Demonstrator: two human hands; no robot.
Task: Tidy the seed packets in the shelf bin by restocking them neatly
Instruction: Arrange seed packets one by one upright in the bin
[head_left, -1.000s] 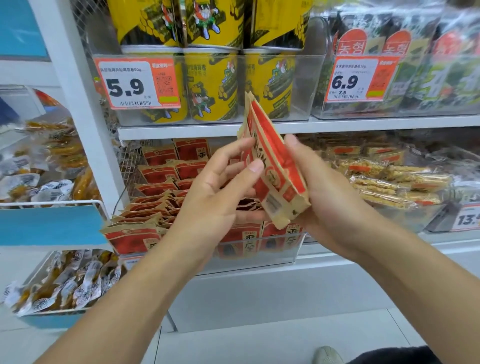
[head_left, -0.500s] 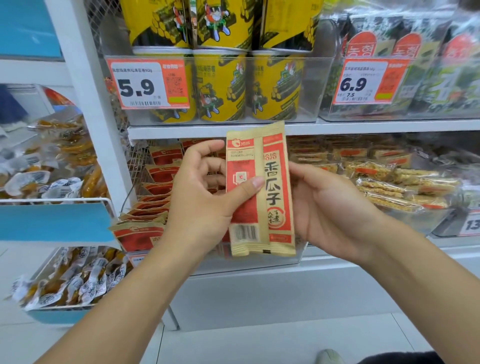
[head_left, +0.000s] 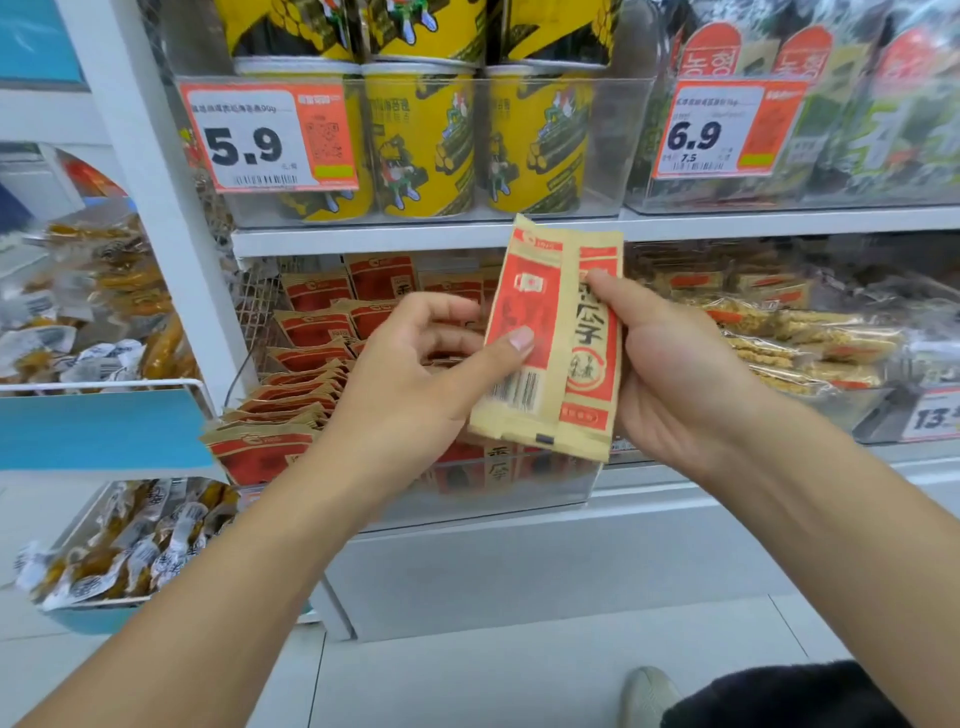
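Left hand (head_left: 415, 374): thumb pinches the barcode-side packet of a small held stack (head_left: 550, 338) of seed packets. Right hand (head_left: 685, 374): fingers curled round the stack's right edge, thumb on its face. Stack held upright before the clear shelf bin (head_left: 519, 493), not in it.

Risk: the two packets are offset; a loosened pinch could let one slide out.

Legible: price tags "5.9" (head_left: 270, 137), "6.9" (head_left: 727, 130).
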